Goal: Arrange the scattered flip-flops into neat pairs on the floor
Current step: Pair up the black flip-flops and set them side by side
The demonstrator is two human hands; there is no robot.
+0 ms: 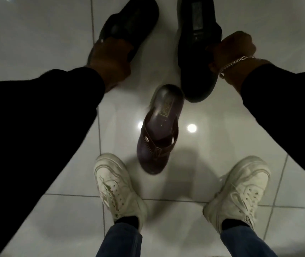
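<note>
White sneakers [120, 184], blue jeans [119, 242], glossy white tiled floor [36, 25].

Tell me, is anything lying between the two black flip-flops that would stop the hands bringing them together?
Nothing visible does. The left hand grips one black flip-flop, the right hand the other black flip-flop, with bare tile floor between them. The brown flip-flop lies nearer the feet, its heel close to the right-hand flip-flop's end.

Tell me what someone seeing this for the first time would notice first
Two dark-sleeved arms reach down across the frame: the left hand grips a black flip-flop at upper left, and the right hand, wearing a silver bracelet, grips another black flip-flop at upper right. A lone brown flip-flop lies in the middle of the glossy white tile floor, just ahead of two white sneakers at the bottom.
</note>
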